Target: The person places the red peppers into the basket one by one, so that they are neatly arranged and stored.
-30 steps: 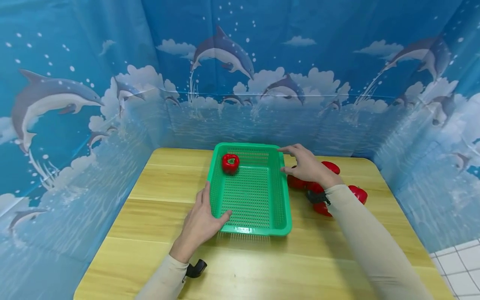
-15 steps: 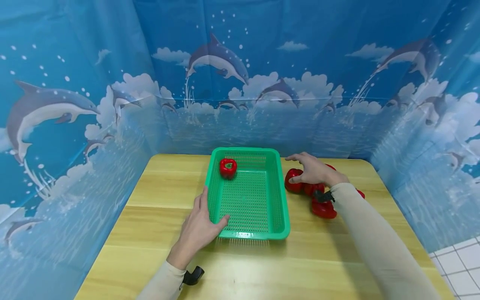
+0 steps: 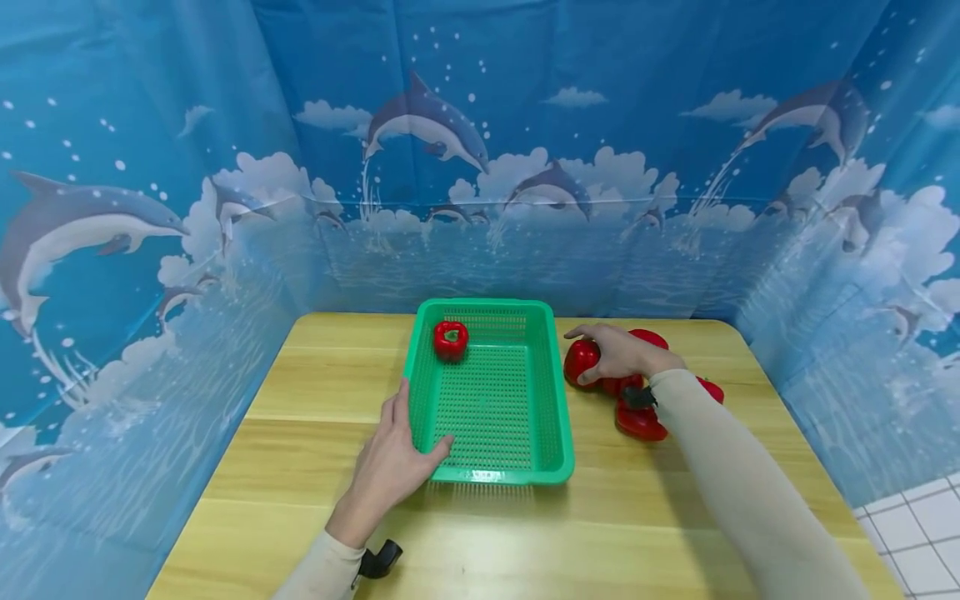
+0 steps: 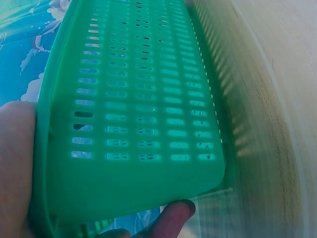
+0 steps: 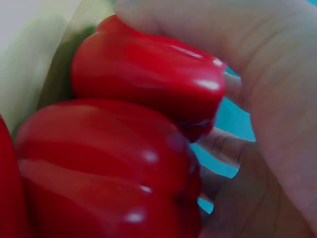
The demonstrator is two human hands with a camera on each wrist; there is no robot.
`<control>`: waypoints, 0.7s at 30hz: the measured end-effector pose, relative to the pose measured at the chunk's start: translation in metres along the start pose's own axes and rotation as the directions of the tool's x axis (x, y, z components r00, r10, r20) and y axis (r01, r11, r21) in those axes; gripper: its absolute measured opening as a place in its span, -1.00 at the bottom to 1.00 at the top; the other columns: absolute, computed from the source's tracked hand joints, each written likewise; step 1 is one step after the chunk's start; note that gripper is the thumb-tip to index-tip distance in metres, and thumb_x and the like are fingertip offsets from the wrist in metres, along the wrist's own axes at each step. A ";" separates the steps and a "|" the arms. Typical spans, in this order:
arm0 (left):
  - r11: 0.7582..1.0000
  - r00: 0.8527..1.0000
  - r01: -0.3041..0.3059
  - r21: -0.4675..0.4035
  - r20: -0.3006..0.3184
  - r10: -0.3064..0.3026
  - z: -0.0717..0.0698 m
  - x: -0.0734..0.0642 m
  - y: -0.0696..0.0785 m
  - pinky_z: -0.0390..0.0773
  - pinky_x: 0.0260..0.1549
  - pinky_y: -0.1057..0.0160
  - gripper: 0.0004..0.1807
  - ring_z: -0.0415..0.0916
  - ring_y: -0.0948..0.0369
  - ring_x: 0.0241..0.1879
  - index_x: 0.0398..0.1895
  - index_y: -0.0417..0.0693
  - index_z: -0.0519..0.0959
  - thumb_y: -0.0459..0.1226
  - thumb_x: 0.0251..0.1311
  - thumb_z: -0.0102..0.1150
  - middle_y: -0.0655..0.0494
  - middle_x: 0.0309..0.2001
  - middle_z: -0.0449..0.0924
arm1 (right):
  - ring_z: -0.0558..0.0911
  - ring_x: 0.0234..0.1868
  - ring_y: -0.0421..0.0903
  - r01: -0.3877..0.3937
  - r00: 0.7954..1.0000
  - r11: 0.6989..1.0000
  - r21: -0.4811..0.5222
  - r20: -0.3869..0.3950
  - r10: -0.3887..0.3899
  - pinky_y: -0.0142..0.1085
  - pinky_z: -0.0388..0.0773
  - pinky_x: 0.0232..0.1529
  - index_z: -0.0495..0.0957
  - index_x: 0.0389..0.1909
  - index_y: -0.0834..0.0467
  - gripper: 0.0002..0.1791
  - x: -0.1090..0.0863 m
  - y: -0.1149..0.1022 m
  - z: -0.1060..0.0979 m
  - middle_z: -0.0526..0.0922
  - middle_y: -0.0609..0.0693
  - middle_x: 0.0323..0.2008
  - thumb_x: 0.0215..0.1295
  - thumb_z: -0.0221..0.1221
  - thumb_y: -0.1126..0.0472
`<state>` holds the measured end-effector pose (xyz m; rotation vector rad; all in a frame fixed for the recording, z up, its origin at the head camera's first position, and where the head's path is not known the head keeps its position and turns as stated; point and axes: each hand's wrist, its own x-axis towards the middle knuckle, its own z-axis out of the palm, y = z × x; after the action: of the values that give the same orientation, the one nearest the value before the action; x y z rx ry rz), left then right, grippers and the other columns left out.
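A green slotted basket (image 3: 483,475) stands in the middle of the wooden table. My left hand (image 3: 390,471) rests at its front left corner, fingers straight along the left side and thumb spread over the front rim; in the left wrist view a fingertip (image 4: 181,213) touches the wall. To the basket's right, my right hand (image 3: 626,352) grips a red bell pepper (image 3: 579,360), its thumb on one side and fingers on the other. A second bell pepper (image 5: 109,173) lies right beside the gripped one. Inside the basket, one red bell pepper (image 3: 450,342) sits at the back left.
More red bell peppers lie under and around the right forearm, such as a bell pepper (image 3: 641,421) in front and another bell pepper (image 3: 651,337) behind. A blue dolphin-print curtain (image 3: 450,258) encloses the table's (image 3: 322,367) back and sides.
My right hand has moved from the basket's right rim down onto the nearest red bell pepper, closing round it. The left hand stays at the basket's corner. The view has shifted slightly.
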<state>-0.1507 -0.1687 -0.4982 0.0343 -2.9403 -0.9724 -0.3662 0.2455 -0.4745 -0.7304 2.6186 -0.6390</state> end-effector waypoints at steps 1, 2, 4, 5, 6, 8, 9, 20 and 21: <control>1.000 1.000 0.001 -0.001 0.001 -0.001 0.000 0.000 0.000 0.46 -0.58 0.16 0.37 0.63 0.04 -0.37 0.99 -0.06 -0.16 0.22 0.43 0.51 -0.27 0.80 0.26 | 0.59 0.52 0.42 -0.010 1.000 1.000 -0.001 0.009 0.010 0.25 0.80 0.33 0.39 0.76 0.18 0.06 0.000 0.000 0.001 0.56 0.36 0.59 0.33 0.69 0.06; 1.000 1.000 0.002 -0.001 0.002 -0.002 0.000 -0.001 -0.001 0.46 -0.58 0.15 0.37 0.62 0.05 -0.38 0.99 -0.06 -0.16 0.22 0.43 0.51 -0.26 0.80 0.26 | 0.59 0.52 0.42 -0.015 1.000 1.000 -0.004 0.020 0.015 0.25 0.81 0.32 0.39 0.76 0.18 0.06 0.001 0.000 0.002 0.55 0.35 0.59 0.33 0.69 0.05; 1.000 1.000 0.002 -0.003 0.004 -0.002 0.000 -0.002 -0.001 0.46 -0.58 0.15 0.37 0.61 0.05 -0.39 0.99 -0.06 -0.16 0.23 0.43 0.51 -0.26 0.80 0.26 | 0.58 0.52 0.43 -0.029 0.999 0.999 -0.014 0.036 0.030 0.27 0.81 0.31 0.40 0.75 0.16 0.04 0.002 0.000 0.004 0.55 0.35 0.60 0.35 0.68 0.04; 1.000 1.000 0.001 -0.002 0.006 -0.001 0.000 -0.002 -0.001 0.46 -0.58 0.15 0.38 0.60 0.05 -0.40 0.99 -0.06 -0.16 0.24 0.43 0.50 -0.26 0.81 0.26 | 0.58 0.52 0.43 -0.038 0.998 0.999 -0.019 0.040 0.039 0.27 0.81 0.30 0.41 0.75 0.15 0.02 0.002 0.000 0.005 0.55 0.34 0.60 0.36 0.68 0.04; 1.000 1.000 0.001 0.001 0.007 -0.001 0.000 -0.002 -0.001 0.46 -0.57 0.15 0.38 0.60 0.05 -0.40 0.99 -0.05 -0.16 0.24 0.43 0.50 -0.26 0.81 0.26 | 0.59 0.51 0.43 -0.043 0.998 0.999 -0.025 0.041 0.044 0.28 0.81 0.30 0.42 0.74 0.13 0.02 0.003 0.001 0.006 0.56 0.33 0.59 0.35 0.68 0.04; 1.000 1.000 0.001 0.005 0.008 -0.001 0.000 -0.003 0.000 0.45 -0.57 0.15 0.38 0.60 0.06 -0.39 0.99 -0.05 -0.17 0.25 0.42 0.49 -0.26 0.81 0.26 | 0.60 0.50 0.44 -0.049 0.998 0.998 -0.030 0.041 0.050 0.30 0.81 0.29 0.43 0.73 0.12 0.00 0.004 0.001 0.007 0.57 0.33 0.58 0.35 0.68 0.05; 1.000 1.000 0.001 0.006 0.008 -0.001 0.000 -0.003 0.000 0.45 -0.57 0.15 0.38 0.59 0.06 -0.40 0.99 -0.04 -0.17 0.25 0.42 0.50 -0.26 0.81 0.26 | 0.60 0.50 0.43 -0.055 0.998 0.998 -0.031 0.039 0.056 0.31 0.81 0.29 0.44 0.72 0.11 0.00 0.004 0.001 0.008 0.58 0.33 0.57 0.35 0.69 0.06; 1.000 1.000 0.009 0.008 0.004 -0.009 0.000 0.000 0.001 0.42 -0.61 0.15 0.38 0.48 0.10 -0.53 1.00 -0.02 -0.17 0.24 0.42 0.50 -0.25 0.80 0.27 | 0.66 0.42 0.36 -0.063 0.998 0.997 -0.034 0.009 0.063 0.29 0.82 0.26 0.50 0.63 0.09 -0.05 0.004 0.002 0.008 0.66 0.29 0.49 0.29 0.73 0.02; 1.000 1.000 0.008 0.005 0.005 -0.008 0.000 0.001 0.000 0.42 -0.61 0.14 0.38 0.49 0.10 -0.53 0.99 -0.02 -0.17 0.24 0.41 0.50 -0.26 0.79 0.28 | 0.66 0.42 0.36 -0.062 0.998 0.998 -0.031 0.003 0.062 0.29 0.82 0.26 0.51 0.62 0.09 -0.05 0.003 0.002 0.008 0.67 0.29 0.48 0.29 0.73 0.01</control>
<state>-0.1514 -0.1684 -0.4979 0.0440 -2.9492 -0.9670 -0.3662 0.2426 -0.4831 -0.6563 2.6415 -0.5798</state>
